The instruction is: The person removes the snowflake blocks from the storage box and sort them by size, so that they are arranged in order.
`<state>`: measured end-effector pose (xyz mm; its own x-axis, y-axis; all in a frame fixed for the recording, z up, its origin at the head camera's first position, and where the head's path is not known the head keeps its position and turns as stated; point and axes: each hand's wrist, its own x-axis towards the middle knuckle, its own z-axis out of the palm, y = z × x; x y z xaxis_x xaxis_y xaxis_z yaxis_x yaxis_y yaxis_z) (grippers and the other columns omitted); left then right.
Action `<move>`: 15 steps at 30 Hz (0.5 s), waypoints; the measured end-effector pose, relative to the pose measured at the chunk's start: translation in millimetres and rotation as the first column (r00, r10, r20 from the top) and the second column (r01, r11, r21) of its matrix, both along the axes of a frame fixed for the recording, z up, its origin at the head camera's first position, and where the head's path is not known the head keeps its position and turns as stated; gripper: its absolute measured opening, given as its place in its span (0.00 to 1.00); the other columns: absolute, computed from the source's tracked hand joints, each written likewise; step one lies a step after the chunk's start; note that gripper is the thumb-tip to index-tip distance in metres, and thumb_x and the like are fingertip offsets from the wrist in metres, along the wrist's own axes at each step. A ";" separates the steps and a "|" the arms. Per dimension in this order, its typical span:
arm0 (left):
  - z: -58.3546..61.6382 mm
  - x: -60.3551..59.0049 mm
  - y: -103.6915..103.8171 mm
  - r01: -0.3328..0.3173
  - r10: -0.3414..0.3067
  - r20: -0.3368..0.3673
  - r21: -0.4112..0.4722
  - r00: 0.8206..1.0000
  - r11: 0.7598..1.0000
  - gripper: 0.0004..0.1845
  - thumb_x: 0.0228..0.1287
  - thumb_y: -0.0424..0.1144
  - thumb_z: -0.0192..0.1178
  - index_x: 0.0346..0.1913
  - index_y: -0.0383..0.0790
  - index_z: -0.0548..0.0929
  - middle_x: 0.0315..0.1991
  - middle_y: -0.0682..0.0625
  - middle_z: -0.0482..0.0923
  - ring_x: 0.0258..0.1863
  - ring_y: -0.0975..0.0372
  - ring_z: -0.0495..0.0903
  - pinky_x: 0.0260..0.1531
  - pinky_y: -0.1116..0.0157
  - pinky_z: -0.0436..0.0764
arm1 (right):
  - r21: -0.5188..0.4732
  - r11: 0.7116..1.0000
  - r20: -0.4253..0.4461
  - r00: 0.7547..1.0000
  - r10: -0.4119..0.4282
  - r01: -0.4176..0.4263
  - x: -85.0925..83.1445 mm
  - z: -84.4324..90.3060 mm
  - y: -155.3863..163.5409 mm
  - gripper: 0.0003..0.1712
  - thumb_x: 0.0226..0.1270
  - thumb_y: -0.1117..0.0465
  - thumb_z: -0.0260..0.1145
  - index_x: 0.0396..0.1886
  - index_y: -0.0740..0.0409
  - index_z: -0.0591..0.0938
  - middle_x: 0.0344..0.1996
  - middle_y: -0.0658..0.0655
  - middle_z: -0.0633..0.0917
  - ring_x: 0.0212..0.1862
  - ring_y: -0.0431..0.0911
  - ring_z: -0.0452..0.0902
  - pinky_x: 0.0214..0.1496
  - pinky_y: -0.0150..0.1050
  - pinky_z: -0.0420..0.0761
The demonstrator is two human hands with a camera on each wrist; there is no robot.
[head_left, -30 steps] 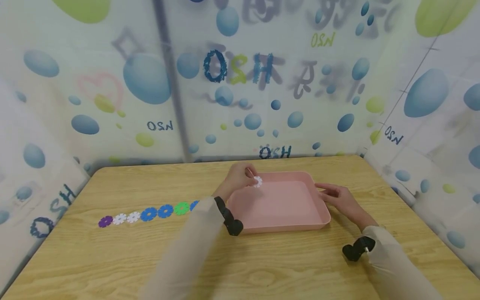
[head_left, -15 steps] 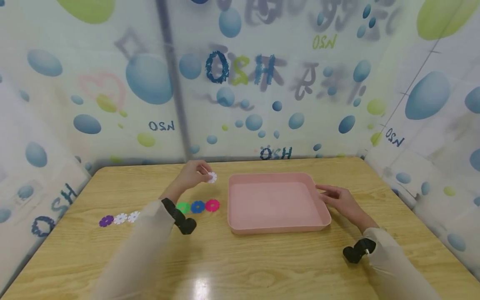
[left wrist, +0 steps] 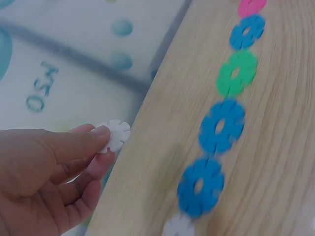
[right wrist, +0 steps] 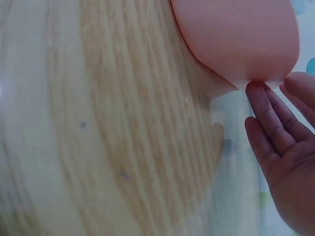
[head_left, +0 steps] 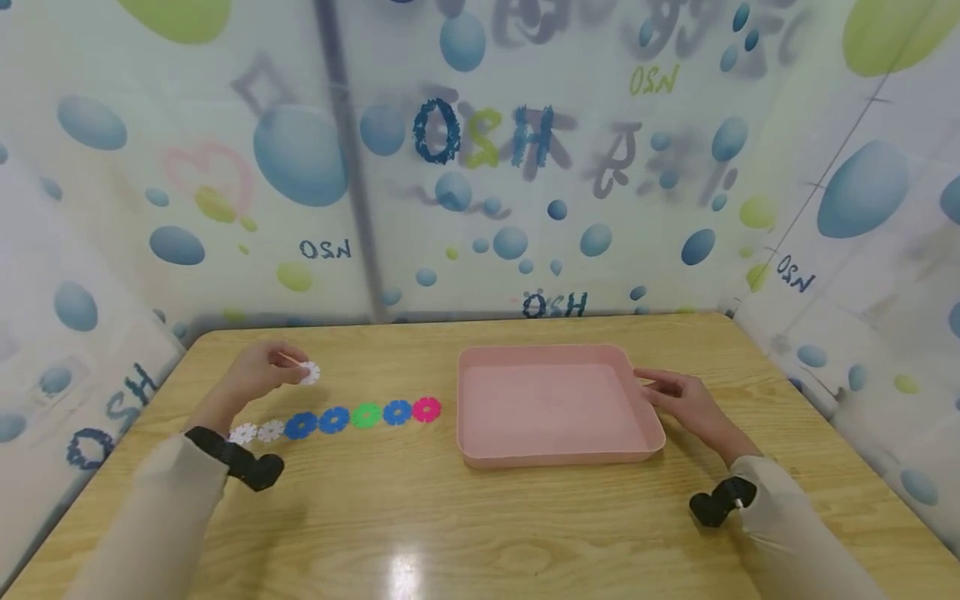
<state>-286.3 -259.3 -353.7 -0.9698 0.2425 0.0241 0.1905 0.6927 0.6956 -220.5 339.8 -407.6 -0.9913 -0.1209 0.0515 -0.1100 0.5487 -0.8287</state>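
My left hand (head_left: 258, 371) holds up a white notched snowflake disc (left wrist: 117, 135), pinched between thumb and fingertips. It hovers over the table behind a row of similar flat interlocking discs. From right to left in the head view lie a pink disc (head_left: 427, 409), a blue disc (head_left: 397, 412), a green disc (head_left: 367, 415), two more blue ones and two white ones. The left wrist covers the row's left end. At the right side of a pink tray (head_left: 558, 458), my right hand (head_left: 686, 404) touches the outer wall with extended fingers, its thumb near the rim (right wrist: 294, 59).
The shallow tray stands right of the disc row on a wood-grain table (head_left: 510, 533). A printed curtain (head_left: 600, 292) with bubble shapes hangs along the table's back edge, and more of it flanks both sides. Both wrists carry black camera straps (head_left: 240, 462).
My left hand has carried the white disc out from over the tray and leftward past most of the row, uncovering the discs at its right end. My right hand stays at the tray.
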 end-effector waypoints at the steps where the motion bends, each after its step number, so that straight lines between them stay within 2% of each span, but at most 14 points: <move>1: -0.2 3.0 -8.8 -0.015 0.015 0.001 -0.010 1.000 1.000 0.19 0.60 0.37 0.60 0.47 0.24 0.75 0.37 0.38 0.79 0.33 0.54 0.80 0.32 0.59 0.77 | 0.000 1.000 0.002 1.000 0.001 -0.001 0.2 0.4 -0.1 0.27 0.66 0.53 0.59 0.61 0.62 0.71 0.51 0.67 0.77 0.41 0.40 0.76 0.40 0.33 0.76; 6: -10.4 14.7 -55.0 -0.104 0.104 0.049 -0.001 0.993 0.995 0.27 0.61 0.45 0.60 0.51 0.22 0.72 0.39 0.35 0.78 0.34 0.55 0.78 0.34 0.56 0.77 | 0.016 1.000 0.001 1.000 -0.001 0.001 1.4 3.1 -1.4 0.27 0.66 0.53 0.59 0.61 0.62 0.71 0.51 0.67 0.77 0.41 0.41 0.76 0.40 0.33 0.76; 9: -21.7 19.1 -82.9 -0.190 0.189 0.084 0.005 0.978 0.982 0.28 0.57 0.51 0.62 0.49 0.27 0.75 0.35 0.45 0.81 0.32 0.59 0.79 0.31 0.56 0.78 | 0.024 1.000 0.003 1.000 -0.003 0.003 2.0 4.4 -1.6 0.27 0.66 0.54 0.59 0.61 0.62 0.71 0.51 0.67 0.77 0.42 0.42 0.76 0.40 0.33 0.76; 11: -26.9 24.0 -98.1 -0.236 0.234 0.108 0.003 0.966 0.972 0.30 0.56 0.52 0.62 0.48 0.26 0.74 0.32 0.48 0.81 0.31 0.59 0.80 0.31 0.56 0.78 | 0.028 1.000 0.007 1.000 -0.003 0.003 2.1 4.8 -1.4 0.27 0.66 0.53 0.59 0.62 0.62 0.70 0.50 0.66 0.77 0.42 0.44 0.76 0.40 0.33 0.76; 13: -29.3 31.4 -109.6 -0.272 0.271 0.125 -0.016 0.954 0.962 0.32 0.57 0.53 0.62 0.49 0.25 0.73 0.32 0.48 0.81 0.31 0.60 0.79 0.30 0.57 0.78 | 0.032 0.999 0.014 1.000 -0.004 0.003 1.9 4.9 -0.9 0.28 0.66 0.53 0.58 0.62 0.61 0.70 0.50 0.66 0.77 0.42 0.45 0.76 0.40 0.33 0.76; 15: -29.8 39.4 -117.3 -0.286 0.288 0.140 -0.037 0.947 0.958 0.34 0.58 0.52 0.61 0.50 0.20 0.71 0.33 0.44 0.81 0.30 0.61 0.78 0.30 0.59 0.78 | 0.033 0.999 0.020 1.000 -0.005 0.004 1.6 5.3 -0.4 0.28 0.66 0.52 0.58 0.62 0.61 0.70 0.50 0.66 0.77 0.42 0.46 0.76 0.41 0.33 0.76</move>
<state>-246.9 -376.6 -383.5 -0.9916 -0.0471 -0.1208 -0.1179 0.7150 0.6891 -218.8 339.4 -402.3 -0.9927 -0.1174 0.0274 -0.0906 0.5761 -0.8124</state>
